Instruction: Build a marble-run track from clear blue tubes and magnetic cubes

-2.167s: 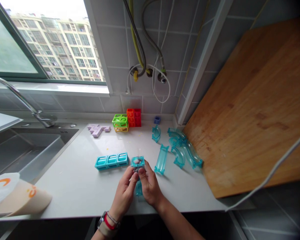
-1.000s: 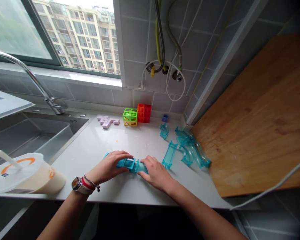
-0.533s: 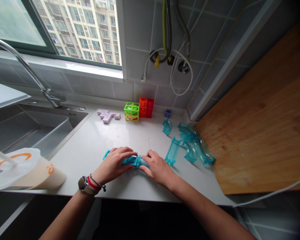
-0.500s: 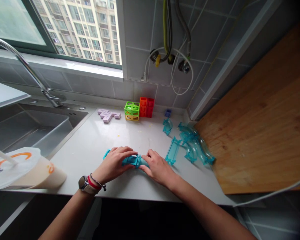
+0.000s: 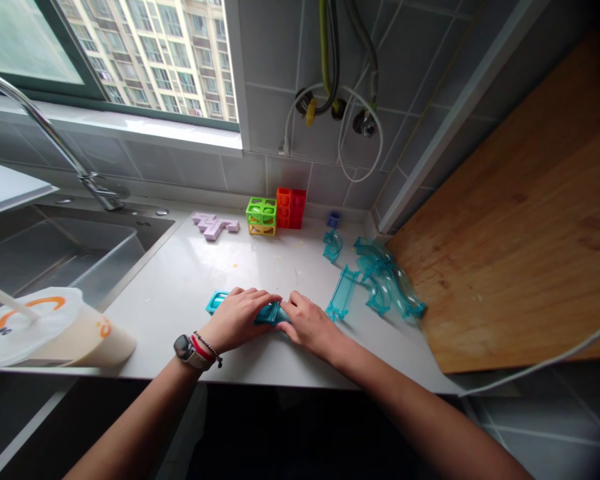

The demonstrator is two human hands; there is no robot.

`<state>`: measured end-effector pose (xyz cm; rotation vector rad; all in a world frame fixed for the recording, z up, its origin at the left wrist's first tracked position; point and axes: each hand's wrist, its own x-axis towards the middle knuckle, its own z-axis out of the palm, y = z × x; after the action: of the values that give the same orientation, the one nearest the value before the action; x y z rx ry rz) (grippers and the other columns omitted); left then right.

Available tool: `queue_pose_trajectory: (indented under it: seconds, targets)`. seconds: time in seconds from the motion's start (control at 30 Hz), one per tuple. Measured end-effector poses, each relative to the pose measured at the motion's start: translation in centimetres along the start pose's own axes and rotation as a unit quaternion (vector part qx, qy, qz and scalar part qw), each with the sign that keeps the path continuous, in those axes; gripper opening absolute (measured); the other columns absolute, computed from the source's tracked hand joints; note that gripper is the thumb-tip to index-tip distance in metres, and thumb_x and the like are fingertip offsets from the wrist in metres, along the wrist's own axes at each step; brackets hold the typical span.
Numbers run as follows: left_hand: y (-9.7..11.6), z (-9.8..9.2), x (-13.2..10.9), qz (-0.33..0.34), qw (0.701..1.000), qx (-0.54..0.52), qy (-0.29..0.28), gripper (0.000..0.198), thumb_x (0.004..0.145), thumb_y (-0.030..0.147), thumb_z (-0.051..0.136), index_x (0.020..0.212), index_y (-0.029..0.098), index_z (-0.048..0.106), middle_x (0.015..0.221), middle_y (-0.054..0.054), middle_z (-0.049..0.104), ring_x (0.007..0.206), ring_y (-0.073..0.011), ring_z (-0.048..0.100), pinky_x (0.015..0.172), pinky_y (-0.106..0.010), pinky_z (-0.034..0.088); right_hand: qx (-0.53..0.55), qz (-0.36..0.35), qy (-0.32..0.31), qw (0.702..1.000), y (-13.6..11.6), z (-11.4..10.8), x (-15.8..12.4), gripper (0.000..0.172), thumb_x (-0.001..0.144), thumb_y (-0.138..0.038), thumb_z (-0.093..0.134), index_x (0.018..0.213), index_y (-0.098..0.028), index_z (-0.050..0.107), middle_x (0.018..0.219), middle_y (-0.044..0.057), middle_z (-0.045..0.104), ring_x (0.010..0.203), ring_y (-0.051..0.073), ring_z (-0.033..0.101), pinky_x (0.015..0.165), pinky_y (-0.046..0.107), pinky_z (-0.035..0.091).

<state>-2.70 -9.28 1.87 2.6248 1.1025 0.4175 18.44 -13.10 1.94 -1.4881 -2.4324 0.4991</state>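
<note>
Head view: left hand (image 5: 241,319) was wrapped over the blue block row (image 5: 217,302), palm down, row's left end sticking out past the knuckles. Right hand (image 5: 307,325) gripped the clear teal piece (image 5: 283,315), mostly covered by fingers, at the row's right end. Both parts sat low over the front-middle of the white counter (image 5: 165,327), end to end; couldn't tell if locked. Flat teal channel (image 5: 343,293) lay just right of the right hand, curved teal tubes (image 5: 390,287) heaped beyond it against the wooden board (image 5: 520,200). Green block (image 5: 261,209) sat on a yellow block (image 5: 263,229), beside red blocks (image 5: 291,208).
</note>
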Motion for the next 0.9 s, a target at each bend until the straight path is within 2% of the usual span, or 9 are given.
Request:
queue_pose_trajectory:
  seconds: [0.1,0.2,0.27,0.33,0.43,0.5,0.6,0.67,0.9]
  targets:
    - [0.3,0.1,0.5,0.004,1.0,0.004,-0.02,0.044,0.083,0.041,0.073,0.123,0.026,0.063,0.114,-0.006,0.074,0.104,-0.0271,0.067,0.089,-0.037,0.044,0.007,0.002,-0.014,1.0,0.0,-0.9,-0.1,0.041,0.086,-0.035,0.078,0.121,-0.02,0.064,0.111,0.011,0.064,0.1,0.026,0.064,0.086,0.038,0.057]
    - [0.1,-0.1,0.7,-0.006,1.0,-0.014,-0.021,0.043,0.079,0.036,0.074,0.12,0.026,0.065,0.112,-0.006,0.074,0.102,-0.0266,0.068,0.09,-0.037,0.047,0.047,-0.026,0.057,0.997,-0.7,-2.2,-1.5,0.052,0.083,-0.033,0.08,0.13,-0.022,0.06,0.127,0.014,0.062,0.119,0.031,0.058,0.099,0.045,0.052]
    - [-0.3,-0.4,0.8,-0.019,0.999,-0.032,-0.02,0.041,0.079,0.038,0.074,0.117,0.026,0.067,0.11,-0.006,0.074,0.099,-0.0261,0.068,0.09,-0.037,0.048,0.105,-0.033,0.153,0.982,-1.3,-2.7,-3.3,0.037,0.091,-0.028,0.07,0.127,-0.023,0.062,0.125,0.013,0.063,0.118,0.029,0.058,0.101,0.046,0.05]
    - [-0.7,-1.1,1.0,-0.035,0.997,-0.06,-0.019,0.043,0.077,0.04,0.076,0.116,0.025,0.069,0.108,-0.006,0.075,0.095,-0.0252,0.069,0.089,-0.038,0.049,0.179,-0.032,0.214,0.96,-1.7,-2.3,-5.2,0.018,0.097,-0.025,0.057,0.111,-0.023,0.068,0.103,0.009,0.068,0.101,0.025,0.064,0.093,0.043,0.053]
    - [-1.2,-2.4,1.5,-0.06,0.988,-0.144,0.001,0.048,0.074,0.041,0.08,0.117,0.023,0.07,0.101,-0.005,0.074,0.088,-0.0221,0.067,0.083,-0.034,0.052,0.303,-0.023,0.142,0.942,-1.4,-0.4,-6.8,0.014,0.096,-0.03,0.06,0.095,-0.023,0.071,0.085,0.004,0.068,0.078,0.019,0.065,0.074,0.034,0.057]
    - [-1.3,-3.3,1.9,-0.078,0.973,-0.216,0.028,0.05,0.074,0.042,0.081,0.117,0.021,0.07,0.1,-0.005,0.073,0.085,-0.0202,0.065,0.079,-0.031,0.053,0.39,0.026,0.111,0.914,-0.8,0.7,-6.0,0.022,0.091,-0.037,0.067,0.107,-0.022,0.071,0.098,0.006,0.07,0.081,0.018,0.068,0.067,0.029,0.057]
    - [-0.9,-4.1,2.5,-0.109,0.939,-0.316,0.075,0.055,0.072,0.042,0.085,0.118,0.017,0.068,0.104,-0.006,0.072,0.086,-0.0202,0.065,0.077,-0.031,0.054,0.487,0.071,0.175,0.853,0.2,0.5,-2.7,0.054,0.085,-0.043,0.074,0.133,-0.023,0.058,0.129,0.012,0.063,0.104,0.021,0.067,0.074,0.03,0.06]
    - [-0.5,-3.9,2.8,-0.129,0.907,-0.387,0.101,0.061,0.069,0.04,0.088,0.121,0.016,0.066,0.109,-0.009,0.072,0.089,-0.0219,0.067,0.077,-0.033,0.056,0.511,0.042,0.207,0.833,0.5,-0.7,-0.2,0.057,0.084,-0.044,0.076,0.132,-0.022,0.057,0.129,0.012,0.062,0.115,0.023,0.064,0.083,0.033,0.061]
    - [0.0,-2.0,3.6,-0.132,0.817,-0.542,0.147,0.069,0.065,0.034,0.092,0.125,0.014,0.065,0.11,-0.013,0.075,0.097,-0.0275,0.072,0.086,-0.039,0.057,0.489,-0.039,0.208,0.846,0.9,-3.9,3.5,0.038,0.084,-0.05,0.075,0.106,-0.019,0.075,0.112,0.009,0.07,0.099,0.02,0.068,0.082,0.033,0.061]
